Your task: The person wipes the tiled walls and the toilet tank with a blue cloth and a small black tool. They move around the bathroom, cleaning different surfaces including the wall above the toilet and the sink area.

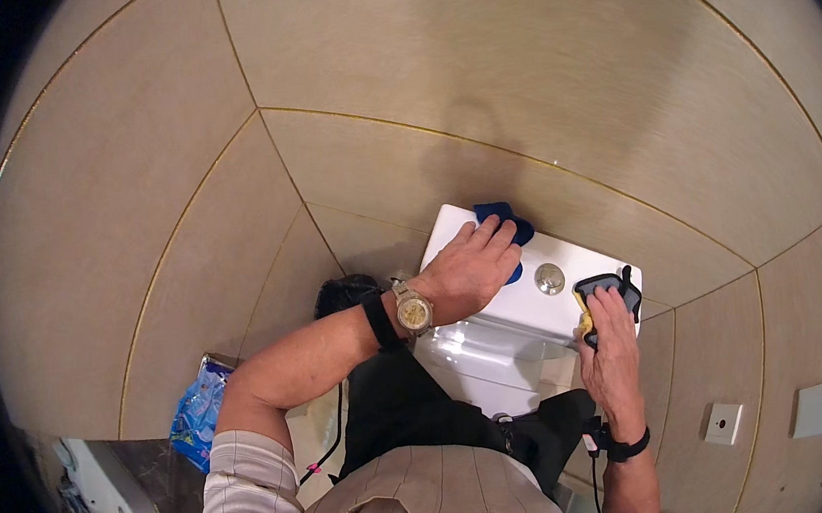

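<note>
A white toilet cistern [452, 223] stands against the tiled wall in front of me, with a round metal flush button [550, 279] on its top. My left hand [467, 273] lies palm down on a dark blue cloth [499, 211] at the cistern's left part; the fingers are spread and hide much of the cloth. At the right end, my right hand [610, 341] grips a grey and yellow cleaning pad with black edging [632, 297]. The pad rests against the cistern top near its right edge. Below the cistern, a glossy toilet lid [492, 348] appears raised.
A black bag-like object [344, 291] is beside the cistern on the left. Farther left lies a blue plastic packet [201, 414]. A white fixture [121, 502] stands at the lower left. Two wall plates [723, 424] are on the right wall. Cables run along both arms.
</note>
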The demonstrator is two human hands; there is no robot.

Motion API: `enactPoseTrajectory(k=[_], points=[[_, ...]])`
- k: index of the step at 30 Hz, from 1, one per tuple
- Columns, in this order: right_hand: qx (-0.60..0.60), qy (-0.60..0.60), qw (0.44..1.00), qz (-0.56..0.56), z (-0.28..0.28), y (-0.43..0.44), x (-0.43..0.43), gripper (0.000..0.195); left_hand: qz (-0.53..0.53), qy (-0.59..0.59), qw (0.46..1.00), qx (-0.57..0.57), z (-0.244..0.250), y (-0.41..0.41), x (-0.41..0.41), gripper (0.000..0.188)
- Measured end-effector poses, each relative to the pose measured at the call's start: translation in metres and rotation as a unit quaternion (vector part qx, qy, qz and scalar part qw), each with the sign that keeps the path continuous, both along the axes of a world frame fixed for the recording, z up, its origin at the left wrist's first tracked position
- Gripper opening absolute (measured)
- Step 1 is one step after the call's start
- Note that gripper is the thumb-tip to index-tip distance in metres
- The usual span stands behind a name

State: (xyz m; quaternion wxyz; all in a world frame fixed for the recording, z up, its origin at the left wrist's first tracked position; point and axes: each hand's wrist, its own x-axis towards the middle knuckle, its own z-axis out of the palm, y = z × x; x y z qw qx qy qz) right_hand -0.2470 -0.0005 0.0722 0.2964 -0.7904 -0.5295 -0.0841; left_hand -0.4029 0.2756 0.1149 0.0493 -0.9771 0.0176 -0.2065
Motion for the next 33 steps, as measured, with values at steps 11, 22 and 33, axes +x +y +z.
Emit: enactPoseTrajectory(k=[11,22,33], points=[[-0.002,-0.006,1.0,0.028,0.005,0.018,-0.01,0.072,0.007,0.02,0.996,-0.089,-0.002,0.005,-0.004,0.048],[-0.02,-0.015,0.994,0.107,0.019,0.07,0.041,0.054,-0.023,-0.031,0.991,-0.132,-0.003,0.008,-0.028,0.063],[-0.024,-0.059,0.986,0.157,0.019,0.127,-0.012,0.07,0.026,-0.059,0.994,-0.09,0.016,-0.025,-0.046,0.062]])
